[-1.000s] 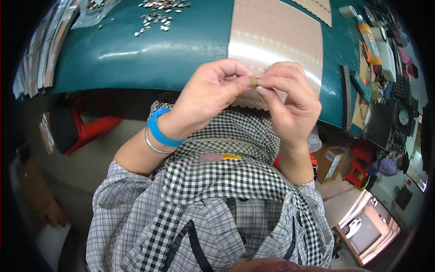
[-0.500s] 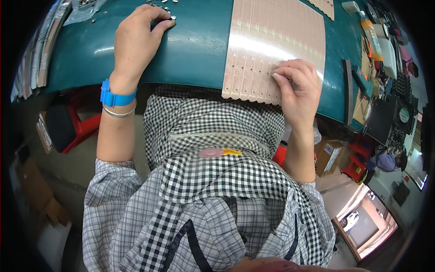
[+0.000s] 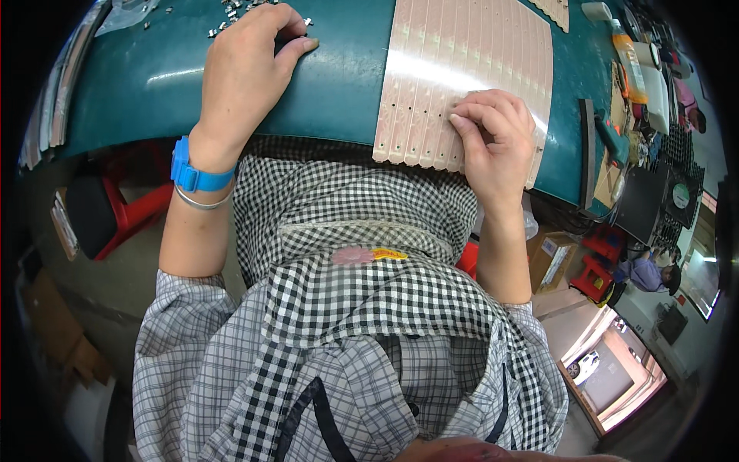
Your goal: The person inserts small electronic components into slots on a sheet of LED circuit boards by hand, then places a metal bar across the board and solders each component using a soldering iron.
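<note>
Green and glossy, the table (image 3: 339, 100) bore a pale pinkish panel (image 3: 431, 46) of parallel strips, its scalloped near side at the table's front edge. Small metal pieces (image 3: 232, 14) lay loose toward the far side, around the left hand (image 3: 250, 73). Thumb and forefinger of that hand curled toward each other, tips close; I could not tell whether they gripped 1 of the pieces. The right hand (image 3: 499, 131) was over the panel's near part, thumb and forefinger tips nearly together; whether anything sat between them could not be told. A blue band (image 3: 202, 179) and 1 silver bangle (image 3: 202, 204) circled the left wrist. Right of the panel lay a dark bar (image 3: 587, 154), with an orange bottle (image 3: 630, 65) farther off.
</note>
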The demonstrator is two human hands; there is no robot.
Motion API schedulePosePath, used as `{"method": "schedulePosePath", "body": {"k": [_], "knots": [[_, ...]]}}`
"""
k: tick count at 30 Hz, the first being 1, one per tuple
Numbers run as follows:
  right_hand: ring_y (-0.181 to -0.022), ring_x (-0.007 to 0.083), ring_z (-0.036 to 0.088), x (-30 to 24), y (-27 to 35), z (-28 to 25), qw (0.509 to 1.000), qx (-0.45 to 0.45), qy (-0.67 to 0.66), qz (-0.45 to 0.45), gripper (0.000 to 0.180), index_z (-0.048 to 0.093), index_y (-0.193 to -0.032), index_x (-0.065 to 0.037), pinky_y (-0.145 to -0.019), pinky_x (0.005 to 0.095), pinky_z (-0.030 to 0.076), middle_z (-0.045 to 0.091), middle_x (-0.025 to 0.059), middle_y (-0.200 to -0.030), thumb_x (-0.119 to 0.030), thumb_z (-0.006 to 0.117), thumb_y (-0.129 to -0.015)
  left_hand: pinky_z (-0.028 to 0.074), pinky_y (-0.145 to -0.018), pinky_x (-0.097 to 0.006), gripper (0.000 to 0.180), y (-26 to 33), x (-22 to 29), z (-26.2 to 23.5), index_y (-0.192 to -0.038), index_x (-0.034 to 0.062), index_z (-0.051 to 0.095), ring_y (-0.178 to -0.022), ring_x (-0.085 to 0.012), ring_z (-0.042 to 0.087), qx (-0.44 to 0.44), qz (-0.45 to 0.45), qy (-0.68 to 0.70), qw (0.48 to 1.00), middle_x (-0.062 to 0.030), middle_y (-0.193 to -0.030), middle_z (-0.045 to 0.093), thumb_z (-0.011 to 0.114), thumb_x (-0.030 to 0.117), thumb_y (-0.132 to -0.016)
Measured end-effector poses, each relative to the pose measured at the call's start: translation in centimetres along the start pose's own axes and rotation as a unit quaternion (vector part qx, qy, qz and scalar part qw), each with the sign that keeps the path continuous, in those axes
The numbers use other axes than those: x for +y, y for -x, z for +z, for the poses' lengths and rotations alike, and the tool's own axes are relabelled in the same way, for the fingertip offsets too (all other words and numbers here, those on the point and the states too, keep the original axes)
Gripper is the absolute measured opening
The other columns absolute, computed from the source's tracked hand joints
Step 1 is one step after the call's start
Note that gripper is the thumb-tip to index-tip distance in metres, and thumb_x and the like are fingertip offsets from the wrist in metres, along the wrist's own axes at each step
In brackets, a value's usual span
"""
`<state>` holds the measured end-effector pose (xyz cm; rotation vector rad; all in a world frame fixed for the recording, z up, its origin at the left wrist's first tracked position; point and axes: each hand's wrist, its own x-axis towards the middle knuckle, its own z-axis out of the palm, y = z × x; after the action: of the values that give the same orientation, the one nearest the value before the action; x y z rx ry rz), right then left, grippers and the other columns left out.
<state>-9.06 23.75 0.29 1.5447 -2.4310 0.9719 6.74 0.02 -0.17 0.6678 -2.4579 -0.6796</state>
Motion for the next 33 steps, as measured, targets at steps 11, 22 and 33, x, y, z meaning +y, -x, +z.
{"method": "schedulePosePath", "body": {"k": [11,22,33], "knots": [[-0.094,0.0208,0.060,-0.5,-0.4,-0.3,0.999,-0.024,0.030,-0.010,0.008,0.070,-0.077,-0.009,-0.092,0.0361,0.036,0.068,0.0000,-0.086,-0.005,0.075,-0.072,0.050,-0.067,-0.039,0.013,0.0,-0.3,0.2,-0.078,-0.0002,0.062,-0.075,-0.0340,0.064,0.029,0.015,0.065,0.997,-0.0165,-0.076,0.063,0.073,0.002,-0.072],[-0.093,0.0209,0.060,-0.4,-0.9,-0.5,0.998,-0.048,0.027,-0.006,0.006,0.071,-0.076,-0.008,-0.093,0.0371,0.036,0.068,-0.0002,-0.086,-0.006,0.074,-0.072,0.041,-0.057,-0.028,0.010,0.4,1.2,-0.8,-0.089,-0.0019,0.069,-0.059,-0.0144,0.051,0.044,-0.074,0.139,0.987,-0.0071,-0.069,0.058,0.070,-0.002,-0.079],[-0.092,0.0218,0.060,-0.7,-1.3,-0.7,0.996,-0.058,0.054,-0.037,0.007,0.070,-0.076,-0.008,-0.094,0.0388,0.036,0.068,0.0003,-0.085,-0.004,0.073,-0.072,0.035,-0.053,-0.024,0.007,0.8,1.8,-1.3,-0.086,-0.0023,0.068,-0.057,-0.0082,0.044,0.012,-0.067,0.199,0.978,-0.0043,-0.070,0.056,0.069,-0.002,-0.079]]}}
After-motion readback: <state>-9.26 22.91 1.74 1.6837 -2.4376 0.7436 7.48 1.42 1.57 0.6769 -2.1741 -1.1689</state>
